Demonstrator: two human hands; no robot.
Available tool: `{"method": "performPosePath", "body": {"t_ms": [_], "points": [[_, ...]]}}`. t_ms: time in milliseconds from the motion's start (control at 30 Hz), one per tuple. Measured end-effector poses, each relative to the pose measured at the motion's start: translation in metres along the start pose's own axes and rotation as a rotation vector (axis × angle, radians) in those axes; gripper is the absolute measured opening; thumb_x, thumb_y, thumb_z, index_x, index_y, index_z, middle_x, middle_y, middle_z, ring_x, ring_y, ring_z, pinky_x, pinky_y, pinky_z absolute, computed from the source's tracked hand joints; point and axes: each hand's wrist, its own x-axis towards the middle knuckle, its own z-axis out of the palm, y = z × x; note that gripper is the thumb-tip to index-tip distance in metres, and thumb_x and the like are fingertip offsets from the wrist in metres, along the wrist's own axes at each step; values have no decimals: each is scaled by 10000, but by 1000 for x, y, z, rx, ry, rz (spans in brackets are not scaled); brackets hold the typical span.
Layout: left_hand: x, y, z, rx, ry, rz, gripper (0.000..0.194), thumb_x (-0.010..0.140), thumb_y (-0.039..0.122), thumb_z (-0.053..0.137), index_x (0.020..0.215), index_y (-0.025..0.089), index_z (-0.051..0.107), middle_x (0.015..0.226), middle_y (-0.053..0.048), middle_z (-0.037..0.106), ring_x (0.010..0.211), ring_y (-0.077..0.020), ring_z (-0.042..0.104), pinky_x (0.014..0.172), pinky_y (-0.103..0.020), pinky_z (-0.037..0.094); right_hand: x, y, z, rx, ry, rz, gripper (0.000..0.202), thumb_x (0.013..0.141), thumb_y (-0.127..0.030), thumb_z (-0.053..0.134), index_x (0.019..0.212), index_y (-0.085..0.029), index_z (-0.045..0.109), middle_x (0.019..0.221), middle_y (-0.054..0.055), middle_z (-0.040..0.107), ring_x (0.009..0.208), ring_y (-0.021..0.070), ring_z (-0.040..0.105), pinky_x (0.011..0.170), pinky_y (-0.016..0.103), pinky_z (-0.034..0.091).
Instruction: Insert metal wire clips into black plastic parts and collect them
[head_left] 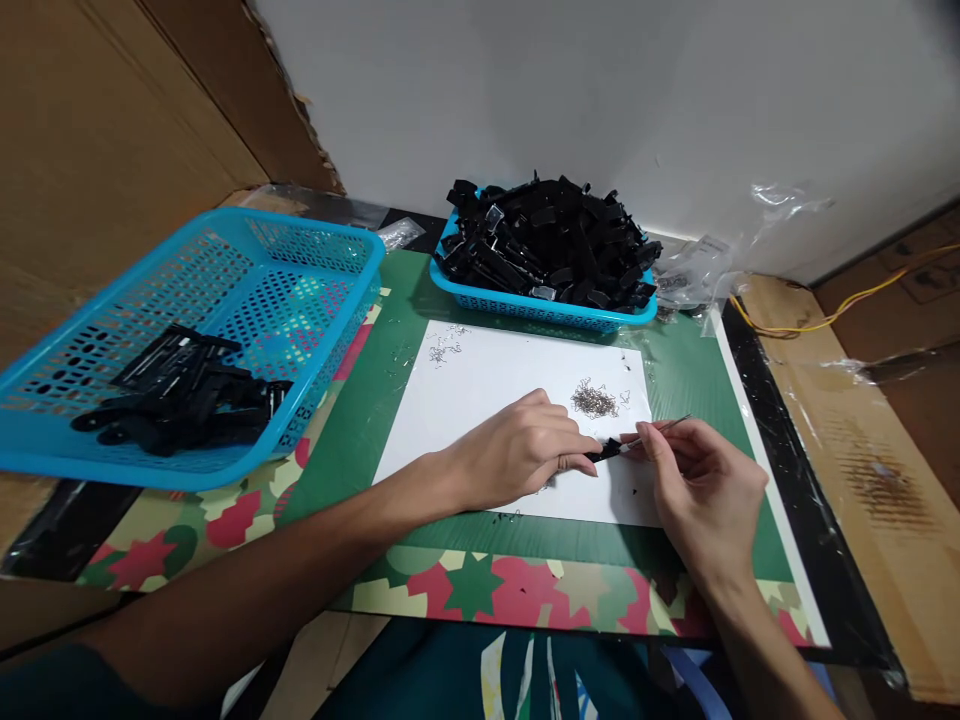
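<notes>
My left hand [532,448] is closed around a small black plastic part [606,450] above the white sheet [427,400]; most of the part is hidden under the fingers. In my right hand [709,480], thumb and fingers pinch a thin metal tool [634,442], which looks like tweezers. Its tip meets the right end of the black part. Just beyond the hands lies a heap of tiny bent metal wires [595,399]. A looser scatter of such wires [444,350] is at the sheet's far left corner.
A blue basket [315,225] on the left holds several black parts [195,390]. At the back, another blue basket [540,308] is heaped with black plastic pieces [555,240]. Clear plastic bags [697,270] lie beside it. A yellow cable [847,300] crosses cardboard on the right.
</notes>
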Motion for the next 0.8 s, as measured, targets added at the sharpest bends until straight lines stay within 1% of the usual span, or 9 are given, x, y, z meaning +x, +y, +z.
{"method": "performPosePath", "body": {"t_ms": [167,267,333,433,500,567,600,667,800], "points": [[3,0,1,-72,-9,-62,288,1104,289,513,1177,139,748,957,-66,821,844,-184,689,857,-361,390,-1,0,4,-27,6,-23,186,952,-318,697,828,-184,670,795,55,782,679,184,769,650,299,634],[4,4,-2,-124,23,-100,279,1092,314,542,1153,168,772,940,-59,821,829,-179,697,875,-371,412,0,0,5,41,18,-8,190,970,-331,677,857,-179,682,791,52,779,688,184,766,659,301,629],[5,5,-7,-181,124,-162,286,1078,356,567,1149,186,785,908,-57,813,820,-182,699,884,-380,434,-1,0,4,126,80,15,194,986,-348,668,895,-177,683,817,55,780,711,187,766,682,312,627],[6,4,-19,-263,410,-335,323,1063,417,578,1167,196,790,870,-55,783,823,-195,682,824,-364,473,-2,2,2,170,157,-10,209,1020,-359,629,903,-187,651,844,52,765,757,184,752,719,320,600],[7,1,-27,-305,617,-451,341,1053,446,582,1188,200,776,864,-49,753,807,-191,655,736,-330,477,-3,3,-1,128,126,-42,234,1049,-355,575,893,-194,640,856,52,750,780,175,730,726,312,568],[7,-5,-31,-345,775,-508,336,1039,453,596,1202,200,748,845,-39,715,780,-178,628,681,-303,461,-4,4,-3,79,82,-59,257,1069,-354,529,898,-198,641,866,53,737,777,166,707,703,300,542],[7,-7,-31,-361,823,-516,327,1034,446,603,1208,200,728,835,-34,699,775,-173,619,672,-295,454,-5,4,-3,64,69,-68,258,1074,-355,515,912,-199,643,868,51,733,766,163,699,686,294,531],[6,-12,-30,-390,864,-518,308,1025,429,611,1217,199,680,820,-26,676,784,-169,616,672,-285,448,-6,4,-4,53,64,-93,243,1077,-354,504,952,-199,645,859,43,728,734,157,690,647,282,512],[2,-15,-22,-429,796,-517,306,1018,421,608,1230,199,609,841,-19,659,841,-172,636,685,-268,450,-8,6,-4,-8,34,-149,216,1081,-330,489,1016,-201,650,818,23,712,647,139,661,567,255,473]]}}
